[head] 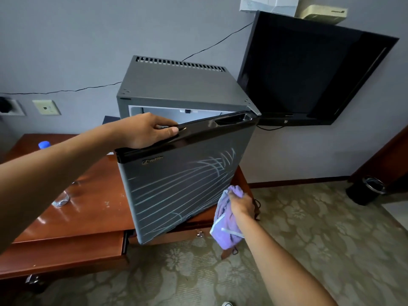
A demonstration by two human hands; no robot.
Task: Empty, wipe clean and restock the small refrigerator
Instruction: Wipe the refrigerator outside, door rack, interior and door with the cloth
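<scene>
While the left hand (pixel 152 131) grips the door (pixel 183 191) top, half open on the fridge (pixel 176 89), keep it still & rub w/ the cloth (pixel 225 219) bunched in the right hand (pixel 241 205), low corner.

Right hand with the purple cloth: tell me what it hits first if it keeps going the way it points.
The right hand points up-left, so it would probably meet the streaked front of the fridge door, cloth first; the gap between them is hard to judge.

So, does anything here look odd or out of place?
Yes: the fridge door is covered in pale streaks, like wet wipe marks. A plastic bottle also lies on its side on the wooden desk.
</scene>
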